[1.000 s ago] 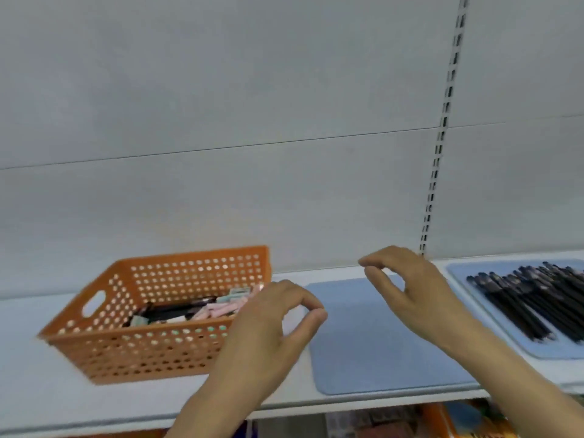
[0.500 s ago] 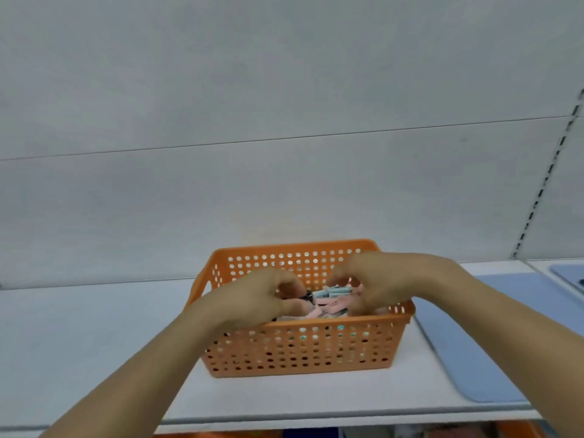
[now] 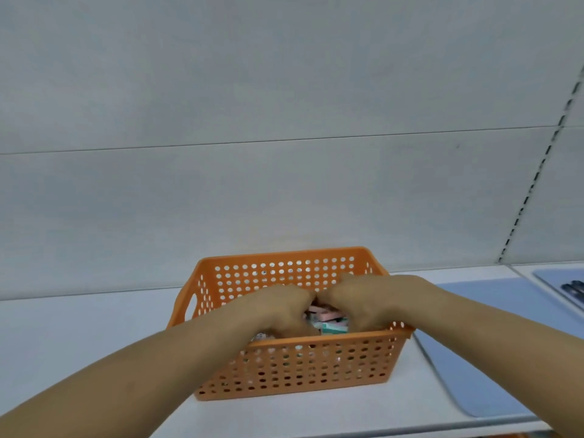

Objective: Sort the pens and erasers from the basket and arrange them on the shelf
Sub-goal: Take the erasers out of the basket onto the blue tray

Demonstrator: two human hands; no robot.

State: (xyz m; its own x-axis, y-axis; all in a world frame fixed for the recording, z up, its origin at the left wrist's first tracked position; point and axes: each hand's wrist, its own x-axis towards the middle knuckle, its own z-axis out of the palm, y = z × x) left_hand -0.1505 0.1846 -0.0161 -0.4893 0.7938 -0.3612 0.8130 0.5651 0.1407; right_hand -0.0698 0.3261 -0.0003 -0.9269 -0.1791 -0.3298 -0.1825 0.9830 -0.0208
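Observation:
An orange perforated basket (image 3: 316, 368) stands on the white shelf (image 3: 79, 327), in the middle of the view. Pink and mint erasers (image 3: 328, 320) show inside it between my hands. My left hand (image 3: 275, 311) and my right hand (image 3: 363, 305) are both sunk into the basket, knuckles up and nearly touching each other. Their fingers curl down into the contents and the fingertips are hidden, so I cannot tell whether either hand holds anything. No pens show inside the basket.
A light blue mat (image 3: 474, 343) lies on the shelf just right of the basket. At the far right edge, a second mat (image 3: 546, 276) carries dark pens (image 3: 573, 287). A slotted upright rail (image 3: 534, 178) runs up the grey back panel.
My view swung left from the blue mats to the basket. Both hands travelled from above the mat into the basket and have since dug deeper among the erasers.

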